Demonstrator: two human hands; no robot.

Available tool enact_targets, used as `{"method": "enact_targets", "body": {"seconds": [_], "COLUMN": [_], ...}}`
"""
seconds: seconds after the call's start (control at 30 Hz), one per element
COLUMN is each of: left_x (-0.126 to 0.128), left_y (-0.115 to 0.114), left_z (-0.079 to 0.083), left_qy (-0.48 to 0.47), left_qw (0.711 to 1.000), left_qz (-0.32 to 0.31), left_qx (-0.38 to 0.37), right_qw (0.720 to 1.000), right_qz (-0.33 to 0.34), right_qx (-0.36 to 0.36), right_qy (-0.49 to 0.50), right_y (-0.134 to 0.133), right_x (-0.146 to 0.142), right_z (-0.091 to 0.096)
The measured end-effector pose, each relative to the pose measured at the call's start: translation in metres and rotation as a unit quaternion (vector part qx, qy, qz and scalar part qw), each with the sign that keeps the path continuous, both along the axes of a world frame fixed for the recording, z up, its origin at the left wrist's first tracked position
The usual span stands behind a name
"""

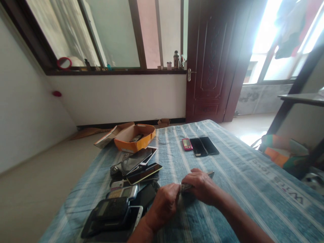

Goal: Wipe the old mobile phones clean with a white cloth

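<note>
from where i stand, the sheet (pixel 169 162) under the left hand (pixel 165 202) and the right hand (pixel 199 187) looks like matt woven cloth, faintly creased, while the slim grey piece (pixel 186 187) they grip is too covered to tell its finish. beyond the right hand, two black slabs (pixel 198 147) lie smooth and glassy beside a shiny pink plastic phone (pixel 187 144). left of the left hand, the chunky black device (pixel 112 209) seems duller plastic, the keypad phone (pixel 126 191) has a silvery, metal-like edge, and farther off the orange box (pixel 129 145) looks like stiff cardboard.
</note>
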State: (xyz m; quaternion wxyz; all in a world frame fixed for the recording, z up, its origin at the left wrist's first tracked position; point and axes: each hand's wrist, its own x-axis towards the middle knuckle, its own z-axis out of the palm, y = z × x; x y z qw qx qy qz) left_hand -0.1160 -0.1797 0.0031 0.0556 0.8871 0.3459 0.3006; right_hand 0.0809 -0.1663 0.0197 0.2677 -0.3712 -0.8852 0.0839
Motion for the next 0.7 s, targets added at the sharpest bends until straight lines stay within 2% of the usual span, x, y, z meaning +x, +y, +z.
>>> {"method": "enact_targets", "body": {"seconds": [0.17,0.3,0.37,0.47,0.6,0.7], "left_x": [-0.003,-0.001,0.002,0.005,0.010,0.012], "left_y": [0.001,-0.002,-0.001,0.002,0.006,0.005], "left_z": [-0.001,0.007,0.009,0.005,-0.003,-0.002], "left_qy": [-0.020,-0.052,-0.073,-0.100,-0.097,-0.114], "left_qw": [0.996,0.990,0.989,0.990,0.993,0.990], "left_qz": [-0.028,-0.009,0.024,0.064,0.058,0.051], "left_qx": [-0.085,-0.132,-0.127,-0.078,-0.045,-0.065], "right_qw": [1.000,1.000,1.000,1.000,1.000,1.000], "right_qz": [-0.018,-0.027,-0.025,-0.021,-0.028,-0.029], "right_qx": [0.003,-0.005,-0.003,0.002,0.007,0.004], "right_qy": [0.010,0.015,0.011,0.005,0.001,0.004], "right_y": [0.001,0.001,0.001,0.001,0.001,0.002], "right_x": [0.003,0.004,0.003,0.002,0.001,0.001], "right_z": [0.000,0.002,0.003,0.004,0.003,0.002]}}
